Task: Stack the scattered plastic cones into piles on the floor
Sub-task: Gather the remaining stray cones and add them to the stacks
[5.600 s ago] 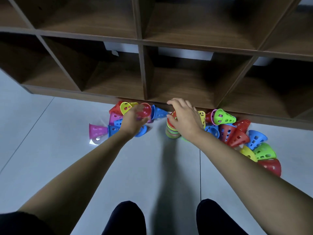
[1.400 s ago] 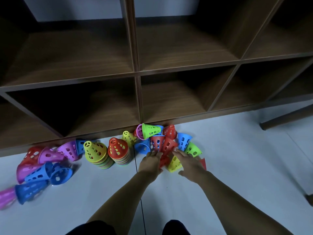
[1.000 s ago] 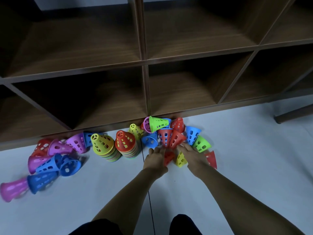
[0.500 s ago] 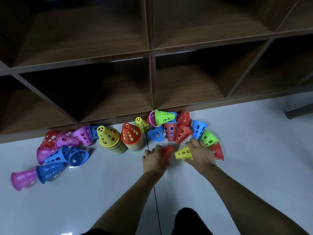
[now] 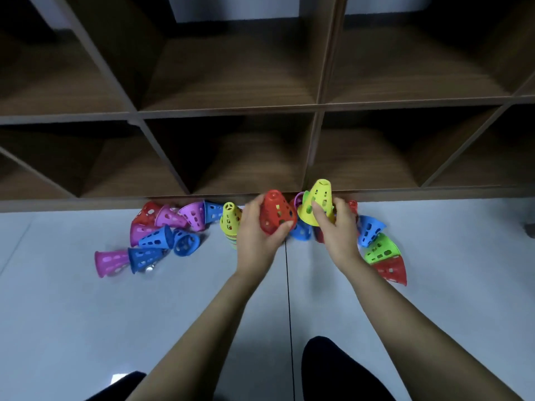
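Note:
My left hand grips a red cone, held upright above the floor. My right hand grips a yellow cone, also upright and lifted. A stacked pile topped by a yellow cone stands on the floor just left of my left hand; my hands hide the other pile. Loose pink, blue and red cones lie scattered to the left. More loose cones lie to the right: blue, green and red. A blue cone lies on the floor between my hands.
A dark wooden cubby shelf runs along the back, its base right behind the cones. Pale grey tiled floor stretches toward me. My dark-clothed knees show at the bottom edge.
Both hands picked cones off the floor and raised them: the left took the red one, the right the yellow one. The view tilted and shifted left.

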